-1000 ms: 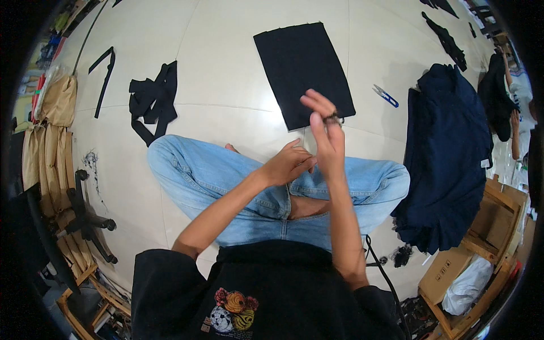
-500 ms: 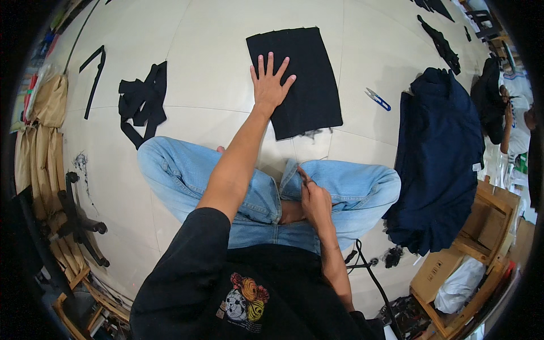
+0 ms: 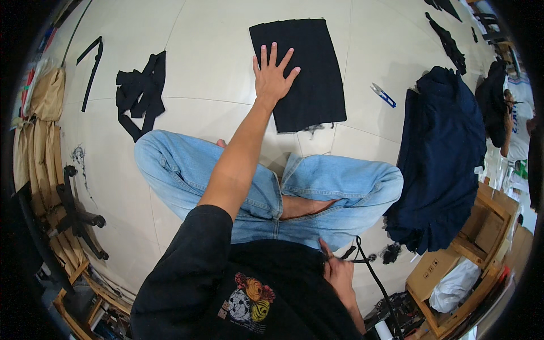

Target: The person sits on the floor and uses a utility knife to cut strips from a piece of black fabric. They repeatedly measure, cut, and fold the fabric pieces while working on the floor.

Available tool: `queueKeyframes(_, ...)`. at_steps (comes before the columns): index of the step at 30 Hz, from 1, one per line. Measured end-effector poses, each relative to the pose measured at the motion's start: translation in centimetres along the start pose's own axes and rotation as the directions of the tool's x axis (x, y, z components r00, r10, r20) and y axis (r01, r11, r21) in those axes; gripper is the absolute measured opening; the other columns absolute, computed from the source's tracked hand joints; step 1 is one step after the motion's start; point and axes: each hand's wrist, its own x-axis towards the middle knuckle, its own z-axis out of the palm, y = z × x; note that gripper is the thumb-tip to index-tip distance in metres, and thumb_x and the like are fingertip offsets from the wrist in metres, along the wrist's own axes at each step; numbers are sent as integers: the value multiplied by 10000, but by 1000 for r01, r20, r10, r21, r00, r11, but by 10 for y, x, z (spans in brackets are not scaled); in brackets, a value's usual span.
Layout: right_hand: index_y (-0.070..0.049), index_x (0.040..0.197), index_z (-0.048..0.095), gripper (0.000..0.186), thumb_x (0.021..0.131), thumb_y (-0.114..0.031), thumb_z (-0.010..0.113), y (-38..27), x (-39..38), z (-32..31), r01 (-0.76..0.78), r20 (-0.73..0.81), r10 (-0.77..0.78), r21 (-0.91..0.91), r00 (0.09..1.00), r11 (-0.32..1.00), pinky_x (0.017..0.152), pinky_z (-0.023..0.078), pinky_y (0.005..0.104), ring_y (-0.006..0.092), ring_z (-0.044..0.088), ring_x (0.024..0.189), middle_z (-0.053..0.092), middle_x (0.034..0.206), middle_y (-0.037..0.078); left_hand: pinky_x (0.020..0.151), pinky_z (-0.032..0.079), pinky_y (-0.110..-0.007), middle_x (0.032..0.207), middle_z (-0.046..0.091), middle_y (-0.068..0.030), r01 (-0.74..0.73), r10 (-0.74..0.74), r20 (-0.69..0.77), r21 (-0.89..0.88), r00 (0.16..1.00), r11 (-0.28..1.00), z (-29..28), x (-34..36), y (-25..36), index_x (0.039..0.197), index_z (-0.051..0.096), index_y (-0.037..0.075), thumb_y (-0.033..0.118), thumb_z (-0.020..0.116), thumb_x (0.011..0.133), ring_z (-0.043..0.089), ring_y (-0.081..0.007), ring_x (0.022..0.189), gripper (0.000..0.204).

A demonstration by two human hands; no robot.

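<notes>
My left hand [image 3: 273, 82] lies flat with fingers spread on a black rectangular cloth piece [image 3: 314, 73], spread on the tiled floor in front of my crossed legs. Its near edge has dark loose threads [image 3: 313, 128] beside it. My right hand [image 3: 339, 276] is down by my right hip, at the side of my black shirt. Its index finger points forward while the other fingers curl in; whatever they hold, if anything, is hidden. Blue-handled thread snips [image 3: 383, 95] rest on the floor to the right of the cloth.
A dark navy fabric pile [image 3: 439, 164] lies at my right. Black fabric strips [image 3: 141, 93] are at the left, near a chair base [image 3: 79, 218]. A wooden frame with a cardboard box [image 3: 432, 273] stands lower right. Another person [image 3: 518, 93] sits at the far right edge.
My right hand has drawn back from over my lap to my right hip. The left hand stays flat on the black cloth. The whole view has shifted slightly.
</notes>
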Motion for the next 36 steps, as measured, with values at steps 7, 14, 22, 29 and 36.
queueKeyframes(7,-79,1381,575,506,876,-55,562,32,-59,-8,-170,197,98,393,975,904,484,390,370,237,513,494,550,591,92,1170,81,-623,1622,230,-134,8,-8,-2,11,1000,1000,-4,2,-2,1510,400,327,612,435,960,153,-374,1500,621)
queueKeyframes(14,48,1136,618,631,940,-546,528,-5,40,15,-373,226,-358,826,906,-423,624,331,303,160,432,637,441,657,6,1151,148,-622,1369,532,-147,-268,422,225,-499,878,824,-82,-93,70,1231,603,88,378,455,1023,375,-316,1396,387)
queueKeyframes(22,44,982,683,458,948,-405,601,-98,201,-78,536,-649,-246,294,720,791,864,481,401,306,633,1027,647,1126,237,1205,96,-555,943,634,-40,316,375,508,-827,775,466,-151,-172,65,878,575,96,285,481,964,595,-239,1047,228)
queueKeyframes(29,24,891,716,409,1008,-332,552,-20,199,-17,-57,278,-144,605,950,794,778,504,336,245,677,844,715,940,142,1186,185,-594,1132,611,-110,-239,492,228,-659,840,713,-134,-144,52,842,537,80,70,663,785,477,-346,1308,138)
queueKeyframes(36,30,1095,651,465,1043,-394,466,-99,226,7,204,-256,-196,947,947,-250,915,464,344,194,632,966,693,1035,122,1187,206,-571,1365,537,-183,-199,483,202,-729,852,655,-117,-159,40,1123,605,55,112,678,821,368,-361,1408,315)
